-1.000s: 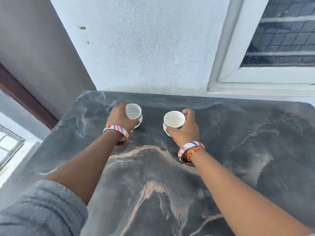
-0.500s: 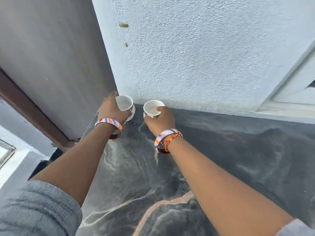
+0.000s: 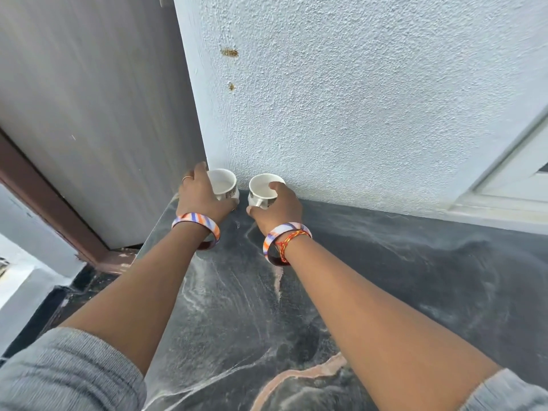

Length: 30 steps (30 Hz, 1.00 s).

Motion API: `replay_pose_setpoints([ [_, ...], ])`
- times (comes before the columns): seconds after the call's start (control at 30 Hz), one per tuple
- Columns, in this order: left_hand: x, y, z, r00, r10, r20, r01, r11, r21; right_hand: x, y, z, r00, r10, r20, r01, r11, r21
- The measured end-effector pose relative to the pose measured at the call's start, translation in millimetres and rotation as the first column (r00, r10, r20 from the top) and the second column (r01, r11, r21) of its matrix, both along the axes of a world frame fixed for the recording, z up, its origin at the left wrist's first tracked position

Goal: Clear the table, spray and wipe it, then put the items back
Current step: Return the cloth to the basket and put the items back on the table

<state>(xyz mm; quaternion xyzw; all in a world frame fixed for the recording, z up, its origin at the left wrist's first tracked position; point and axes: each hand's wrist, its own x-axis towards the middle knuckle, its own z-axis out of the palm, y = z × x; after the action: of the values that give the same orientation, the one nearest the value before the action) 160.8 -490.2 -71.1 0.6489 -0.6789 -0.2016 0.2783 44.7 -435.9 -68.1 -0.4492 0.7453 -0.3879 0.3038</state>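
Observation:
Two small white cups stand side by side at the far left corner of the dark marbled table [image 3: 385, 277], close against the white wall. My left hand [image 3: 201, 197] grips the left cup [image 3: 223, 183] from its left side. My right hand [image 3: 278, 206] holds the right cup [image 3: 262, 185], thumb over the rim and fingers round its side. Each cup has a dark pattern on its outside. Whether the cups touch the tabletop is hidden by my hands.
A rough white wall [image 3: 355, 99] rises directly behind the cups. A grey door [image 3: 89, 99] with a brown frame stands left of the table. A white window frame [image 3: 510, 185] is at the right. The table's left edge drops to a dark floor.
Both hands have carried the cups from the middle of the table toward the far left corner by the wall, and the view has shifted left with them.

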Motion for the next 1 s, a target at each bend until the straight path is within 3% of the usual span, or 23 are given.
replay_pose_setpoints([
  [0.17, -9.4, 38.4, 7.8, 0.997, 0.068, -0.038, -0.073, 0.984, -0.164, -7.8, 21.6, 4.0, 0.995, 0.009, -0.097, -0.01, 1.0, -0.009],
  [0.23, -21.6, 73.0, 8.8, 0.998, 0.0, -0.062, -0.017, 0.961, -0.275, -16.2, 38.7, 6.7, 0.994, 0.013, -0.11, -0.016, 1.0, -0.019],
  [0.3, -37.3, 108.2, 8.7, 0.985, -0.168, -0.035, 0.148, 0.932, -0.331, -28.0, 63.9, 13.0, 0.993, 0.043, -0.107, -0.042, 0.999, 0.012],
  [0.47, -83.4, 167.9, 27.1, 0.868, -0.494, 0.047, 0.496, 0.863, -0.098, -70.7, 132.3, 24.7, 0.944, 0.106, -0.313, -0.078, 0.992, 0.1],
  [0.63, -151.2, 230.3, 46.1, 0.694, -0.699, 0.172, 0.686, 0.715, 0.135, -141.7, 231.8, 37.8, 0.911, 0.09, -0.402, -0.015, 0.983, 0.185],
  [0.87, -304.6, 388.3, 60.9, 0.437, -0.866, 0.242, 0.857, 0.483, 0.179, -276.2, 417.2, 49.0, 0.857, -0.021, -0.515, 0.16, 0.961, 0.227],
  [1.0, -400.5, 497.2, 60.0, 0.218, -0.944, 0.249, 0.934, 0.276, 0.229, -359.6, 542.4, 48.7, 0.816, -0.086, -0.571, 0.288, 0.918, 0.272],
])
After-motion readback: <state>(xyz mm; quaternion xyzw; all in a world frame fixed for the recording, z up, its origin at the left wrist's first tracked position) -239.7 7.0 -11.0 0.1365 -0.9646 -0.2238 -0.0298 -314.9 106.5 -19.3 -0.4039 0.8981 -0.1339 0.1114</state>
